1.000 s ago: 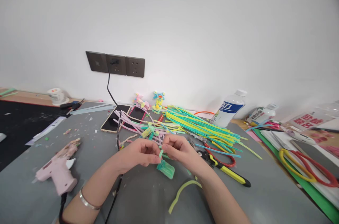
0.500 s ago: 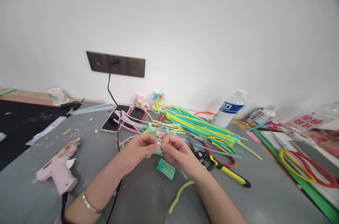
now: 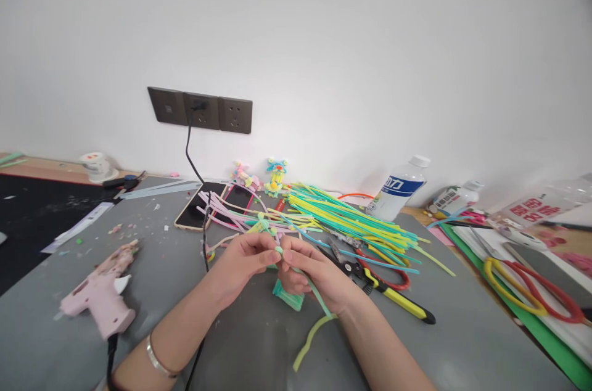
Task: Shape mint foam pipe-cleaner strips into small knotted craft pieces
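Observation:
Close together over the middle of the grey table, my left hand (image 3: 247, 264) and my right hand (image 3: 305, 264) pinch a pale green pipe cleaner (image 3: 320, 300). A small curled end of it shows between the fingertips, and its tail runs down past my right palm toward the wrist. Just below the hands lies a teal bundled piece (image 3: 287, 297), partly covered by my right fingers. A loose yellow-green pipe cleaner (image 3: 308, 345) curves near my right forearm. Behind the hands are a yellow and green pipe-cleaner piece (image 3: 262, 224) and a large pile of pipe cleaners (image 3: 356, 218).
A pink glue gun (image 3: 102, 298) lies at left, its cord near my left arm. Yellow-and-black pliers (image 3: 402, 303) rest right of my hand. Phones (image 3: 200, 209), two pipe-cleaner figures (image 3: 276, 178) and a bottle (image 3: 400, 187) stand or lie farther back. Scissors (image 3: 531, 292) are at far right.
The pale green tail now shows below my right hand, whose fingers have curled in and turned. The teal piece is more covered. The view has shifted slightly.

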`<state>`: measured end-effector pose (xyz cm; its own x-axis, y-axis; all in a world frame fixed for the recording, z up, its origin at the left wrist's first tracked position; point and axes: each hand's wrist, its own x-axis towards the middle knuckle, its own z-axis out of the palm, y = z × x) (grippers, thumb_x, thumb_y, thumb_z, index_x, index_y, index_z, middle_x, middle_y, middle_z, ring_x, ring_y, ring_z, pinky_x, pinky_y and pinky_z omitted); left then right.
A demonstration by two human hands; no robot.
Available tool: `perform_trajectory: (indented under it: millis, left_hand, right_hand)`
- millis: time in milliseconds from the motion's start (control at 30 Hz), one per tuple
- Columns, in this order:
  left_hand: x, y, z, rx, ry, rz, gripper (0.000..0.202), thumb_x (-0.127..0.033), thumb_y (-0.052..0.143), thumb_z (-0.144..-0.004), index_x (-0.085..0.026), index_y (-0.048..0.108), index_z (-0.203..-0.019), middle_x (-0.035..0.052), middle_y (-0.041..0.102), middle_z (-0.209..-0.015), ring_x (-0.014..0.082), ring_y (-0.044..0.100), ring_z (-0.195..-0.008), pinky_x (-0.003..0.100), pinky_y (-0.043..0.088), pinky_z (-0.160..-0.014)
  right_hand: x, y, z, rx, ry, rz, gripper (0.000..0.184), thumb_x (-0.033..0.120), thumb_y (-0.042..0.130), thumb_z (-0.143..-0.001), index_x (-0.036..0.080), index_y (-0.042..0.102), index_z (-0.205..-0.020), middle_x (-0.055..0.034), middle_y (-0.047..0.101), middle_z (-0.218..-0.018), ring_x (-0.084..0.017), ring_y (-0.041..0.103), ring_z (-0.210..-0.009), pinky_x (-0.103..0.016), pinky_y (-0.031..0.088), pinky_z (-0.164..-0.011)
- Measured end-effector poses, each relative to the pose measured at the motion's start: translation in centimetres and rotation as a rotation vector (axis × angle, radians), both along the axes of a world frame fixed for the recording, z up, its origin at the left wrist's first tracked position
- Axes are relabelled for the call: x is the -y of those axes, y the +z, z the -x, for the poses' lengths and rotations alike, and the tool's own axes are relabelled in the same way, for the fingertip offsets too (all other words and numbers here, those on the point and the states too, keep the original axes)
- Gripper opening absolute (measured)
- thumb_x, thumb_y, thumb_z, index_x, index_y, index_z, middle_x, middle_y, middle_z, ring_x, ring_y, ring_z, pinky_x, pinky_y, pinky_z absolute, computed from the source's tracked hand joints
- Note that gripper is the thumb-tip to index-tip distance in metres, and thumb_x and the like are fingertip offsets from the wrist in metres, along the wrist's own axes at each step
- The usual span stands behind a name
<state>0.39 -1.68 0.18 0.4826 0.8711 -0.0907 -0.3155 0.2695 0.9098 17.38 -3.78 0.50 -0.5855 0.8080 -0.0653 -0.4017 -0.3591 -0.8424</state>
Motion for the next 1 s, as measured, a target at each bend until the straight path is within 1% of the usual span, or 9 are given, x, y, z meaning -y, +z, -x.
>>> perform_trajectory:
  millis: [100,200,267,367,500,600,700,767,1000]
  left_hand:
    - [0.2,0.2,0.0,0.018,-0.045,-0.029,0.038,-0.042,0.086,-0.063,-0.014,0.061,-0.063,-0.0009,0.056,-0.065,0.0105,0.048,-0.06,0.023,0.031,-0.057]
    - [0.3,0.3,-0.1,0.038,-0.071,-0.088,0.036,-0.04,0.085,-0.066,-0.015,0.06,-0.064,-0.0011,0.056,-0.066,0.0128,0.053,-0.065,0.025,0.038,-0.063]
    - [0.3,0.3,0.0,0.025,-0.054,-0.162,0.033,-0.039,0.084,-0.069,-0.015,0.061,-0.064,-0.0014,0.055,-0.066,0.0127,0.052,-0.067,0.025,0.039,-0.065]
    - [0.3,0.4,0.1,-0.003,-0.04,-0.257,0.03,-0.035,0.083,-0.071,-0.015,0.062,-0.064,-0.0015,0.054,-0.065,0.0119,0.05,-0.066,0.024,0.039,-0.064]
    - [0.2,0.3,0.2,0.007,-0.083,-0.286,0.025,-0.031,0.083,-0.072,-0.015,0.063,-0.07,-0.0019,0.054,-0.066,0.011,0.051,-0.062,0.024,0.04,-0.061]
    - [0.2,0.3,0.4,0.005,-0.058,-0.311,0.02,-0.029,0.082,-0.073,-0.016,0.068,-0.08,-0.0015,0.056,-0.069,0.0106,0.051,-0.064,0.022,0.041,-0.061]
    - [0.1,0.2,0.8,0.011,-0.099,-0.322,0.021,-0.028,0.082,-0.073,-0.017,0.071,-0.086,0.0022,0.063,-0.079,0.0147,0.058,-0.075,0.025,0.047,-0.068]
    - [0.0,0.1,1.0,-0.006,-0.094,-0.334,0.02,-0.028,0.082,-0.073,-0.018,0.074,-0.088,0.004,0.067,-0.082,0.0167,0.06,-0.08,0.027,0.048,-0.07]
    - [-0.2,0.1,1.0,-0.072,0.025,-0.399,0.01,-0.026,0.081,-0.074,-0.021,0.081,-0.082,0.0047,0.073,-0.077,0.0153,0.063,-0.072,0.026,0.05,-0.067]
  right_hand:
    - [0.0,-0.2,-0.2,-0.05,0.082,0.044,0.03,0.037,0.071,-0.086,0.018,0.051,-0.074,0.011,0.035,-0.049,-0.004,0.02,-0.041,-0.021,0.014,-0.044]
    - [0.0,-0.2,-0.3,-0.069,0.135,0.051,0.031,0.038,0.07,-0.086,0.018,0.05,-0.073,0.0114,0.034,-0.047,-0.004,0.022,-0.04,-0.021,0.017,-0.044]
    - [0.0,-0.2,-0.4,-0.065,0.147,0.05,0.033,0.04,0.072,-0.085,0.018,0.05,-0.072,0.0119,0.034,-0.046,-0.004,0.023,-0.039,-0.021,0.019,-0.044]
    - [0.1,-0.1,-0.4,-0.058,0.169,0.057,0.034,0.041,0.073,-0.083,0.018,0.05,-0.071,0.012,0.034,-0.045,-0.004,0.025,-0.038,-0.021,0.019,-0.044]
    - [0.1,0.0,-0.3,-0.081,0.189,0.066,0.03,0.036,0.073,-0.084,0.018,0.051,-0.071,0.0123,0.034,-0.043,-0.004,0.024,-0.037,-0.02,0.018,-0.042]
    - [0.1,0.0,-0.2,-0.097,0.154,0.053,0.033,0.038,0.074,-0.082,0.018,0.051,-0.07,0.0126,0.033,-0.042,-0.003,0.024,-0.036,-0.02,0.018,-0.042]
    - [0.1,0.2,-0.3,-0.089,0.088,0.041,0.036,0.041,0.075,-0.081,0.018,0.049,-0.07,0.0128,0.033,-0.042,-0.003,0.02,-0.036,-0.019,0.016,-0.041]
    - [0.1,0.3,-0.3,-0.069,0.055,0.036,0.037,0.039,0.075,-0.081,0.018,0.047,-0.068,0.0131,0.032,-0.042,-0.002,0.018,-0.037,-0.019,0.016,-0.042]
    - [0.2,0.3,0.1,-0.012,-0.02,0.004,0.037,0.039,0.074,-0.082,0.019,0.046,-0.069,0.0133,0.03,-0.043,-0.003,0.017,-0.039,-0.021,0.013,-0.042]
